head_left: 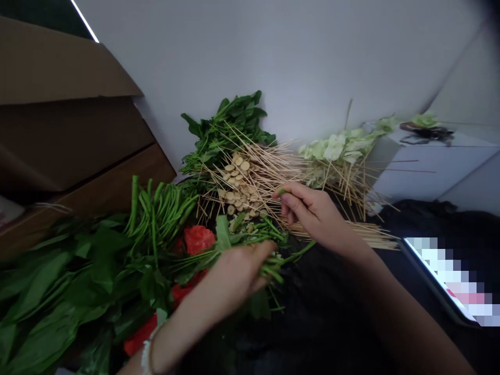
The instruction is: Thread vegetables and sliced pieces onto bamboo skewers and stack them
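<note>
My left hand [242, 268] is closed around a few stems of leafy greens [273, 273], whose cut ends poke out past the fingers on the right. A pinch of my right hand [312, 211] holds a small green stem piece [281, 191] between thumb and forefinger, raised above the black surface. Under and beyond the hands lie loose green scraps [269, 226]. Left of my left hand spreads a large pile of leafy greens [94, 255], with a bundle of upright stems [152, 208] on it. Red plastic [199, 239] shows among the leaves.
Skewers of pale round slices [236, 177] are heaped at the back, before more leafy greens [238, 117]. Pale cabbage skewers [336, 146] stand to the right, near bare bamboo sticks [375, 237]. A lit phone or tablet [441, 281] lies at right; a cardboard box [70, 135] at left.
</note>
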`<state>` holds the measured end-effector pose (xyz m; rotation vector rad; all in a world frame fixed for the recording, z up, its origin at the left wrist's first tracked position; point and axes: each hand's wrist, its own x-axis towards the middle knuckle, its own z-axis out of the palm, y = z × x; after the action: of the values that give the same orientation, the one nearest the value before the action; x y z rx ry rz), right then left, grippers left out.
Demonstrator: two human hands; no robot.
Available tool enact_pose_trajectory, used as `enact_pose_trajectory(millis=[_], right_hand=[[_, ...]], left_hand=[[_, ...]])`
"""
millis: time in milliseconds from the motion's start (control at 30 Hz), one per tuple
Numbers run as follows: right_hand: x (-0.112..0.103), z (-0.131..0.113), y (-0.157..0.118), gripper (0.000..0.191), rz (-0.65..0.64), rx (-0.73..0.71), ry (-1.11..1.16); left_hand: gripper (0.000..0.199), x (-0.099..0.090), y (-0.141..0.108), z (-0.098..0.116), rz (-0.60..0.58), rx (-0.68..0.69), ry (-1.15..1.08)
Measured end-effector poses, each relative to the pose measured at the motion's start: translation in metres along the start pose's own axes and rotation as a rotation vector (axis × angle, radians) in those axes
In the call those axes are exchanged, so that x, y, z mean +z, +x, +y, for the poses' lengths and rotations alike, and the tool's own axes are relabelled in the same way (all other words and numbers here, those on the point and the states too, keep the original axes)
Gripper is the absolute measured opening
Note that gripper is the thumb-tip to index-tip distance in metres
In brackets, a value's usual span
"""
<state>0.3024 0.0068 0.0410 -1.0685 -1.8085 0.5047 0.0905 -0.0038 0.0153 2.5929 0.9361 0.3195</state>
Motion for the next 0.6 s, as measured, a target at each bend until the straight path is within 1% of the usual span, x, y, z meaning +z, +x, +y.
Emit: enact_pose_trajectory(millis=[33, 67, 100, 133, 167, 200, 233, 300, 367, 433, 467, 500, 600], right_hand=[[-0.003, 0.001, 0.001, 0.024, 0.005, -0.002, -0.023], [-0.005, 0.001, 0.001, 0.024, 0.005, -0.005, -0.052], [-0.006, 0.002, 0.002, 0.024, -0.007, -0.009, -0.088], [-0.007, 0.004, 0.003, 0.023, -0.035, -0.015, -0.125], [-0.006, 0.006, 0.003, 0.022, -0.081, -0.017, -0.162], [-0.004, 0.009, 0.004, 0.02, -0.148, -0.015, -0.198], [-0.002, 0.013, 0.004, 0.018, -0.231, -0.012, -0.237], [0.006, 0.024, 0.001, 0.013, -0.417, 0.011, -0.341], [0.015, 0.036, -0.007, 0.008, -0.561, 0.059, -0.482], [0.024, 0.05, -0.02, 0.012, -0.624, 0.131, -0.583], [0.028, 0.056, -0.028, 0.015, -0.646, 0.158, -0.613], [0.032, 0.062, -0.037, 0.018, -0.66, 0.179, -0.646], [0.039, 0.072, -0.059, 0.023, -0.681, 0.227, -0.699]], left_hand=[[0.04, 0.017, 0.0, 0.003, -0.083, -0.002, 0.088], [0.058, 0.035, 0.0, 0.005, -0.142, 0.001, 0.153], [0.08, 0.051, -0.002, 0.006, -0.161, 0.009, 0.196], [0.098, 0.065, -0.003, 0.005, -0.162, 0.026, 0.217], [0.103, 0.076, -0.005, 0.003, -0.164, 0.043, 0.209], [0.102, 0.082, -0.006, 0.001, -0.176, 0.074, 0.185], [0.101, 0.085, -0.008, -0.001, -0.182, 0.104, 0.156], [0.094, 0.08, -0.01, -0.005, -0.175, 0.163, 0.102], [0.082, 0.071, -0.013, -0.008, -0.121, 0.19, 0.075], [0.067, 0.067, -0.019, -0.011, -0.048, 0.178, 0.079], [0.063, 0.068, -0.022, -0.013, -0.022, 0.162, 0.092], [0.062, 0.071, -0.026, -0.015, -0.008, 0.141, 0.108], [0.073, 0.086, -0.036, -0.024, -0.032, 0.07, 0.137]])
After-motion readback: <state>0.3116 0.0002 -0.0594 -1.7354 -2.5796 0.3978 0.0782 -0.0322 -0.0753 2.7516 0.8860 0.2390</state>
